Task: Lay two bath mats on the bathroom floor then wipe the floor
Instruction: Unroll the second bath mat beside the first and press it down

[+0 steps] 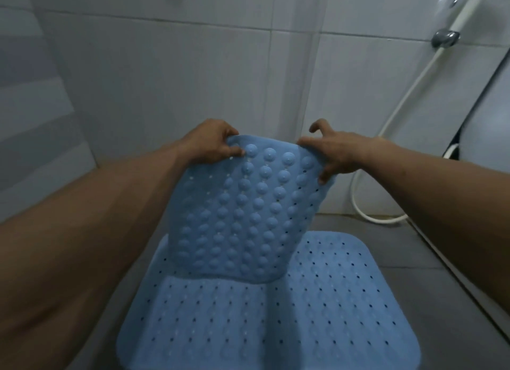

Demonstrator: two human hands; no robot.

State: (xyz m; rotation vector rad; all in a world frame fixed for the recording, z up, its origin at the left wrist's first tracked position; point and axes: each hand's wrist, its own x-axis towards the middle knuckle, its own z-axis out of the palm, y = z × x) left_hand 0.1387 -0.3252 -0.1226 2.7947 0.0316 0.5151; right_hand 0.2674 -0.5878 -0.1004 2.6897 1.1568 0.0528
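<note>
I hold a blue rubber bath mat (pixel 242 209) upright in front of me, its suction-cup underside facing me. My left hand (pixel 209 144) pinches its upper left corner. My right hand (pixel 336 154) grips its upper right corner, with one finger lifted off. The mat's lower edge hangs just above, or touches, a second blue perforated mat (pixel 317 309) that lies flat on the dark grey floor (pixel 400 248).
White tiled walls (pixel 165 74) close in ahead and on the left. A white shower hose (pixel 367 204) loops down from a chrome holder (pixel 445 38) at the upper right to the floor. A white rounded fixture (pixel 485 121) stands at the right edge.
</note>
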